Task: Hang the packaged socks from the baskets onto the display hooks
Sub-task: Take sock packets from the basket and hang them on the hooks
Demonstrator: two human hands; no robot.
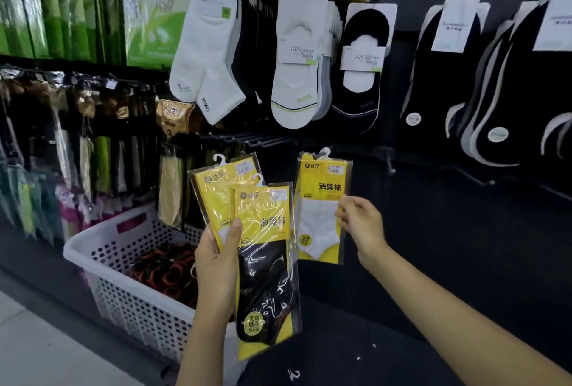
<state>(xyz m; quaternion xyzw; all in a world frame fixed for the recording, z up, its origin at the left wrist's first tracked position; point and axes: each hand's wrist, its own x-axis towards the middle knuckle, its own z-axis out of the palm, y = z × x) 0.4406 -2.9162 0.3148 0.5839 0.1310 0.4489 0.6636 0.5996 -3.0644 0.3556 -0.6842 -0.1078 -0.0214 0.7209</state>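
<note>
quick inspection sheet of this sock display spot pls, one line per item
surface: dark display panel, bare display hooks on it
job's things: two yellow packs in left hand; third pack raised near the hooks, hung or not unclear; white basket holds dark items
clutter: white scraps low on the dark base
grips: left hand holds both packs; right hand pinches third pack's edge
cables: nothing seen
surroundings: hung socks above; green packages upper left
</note>
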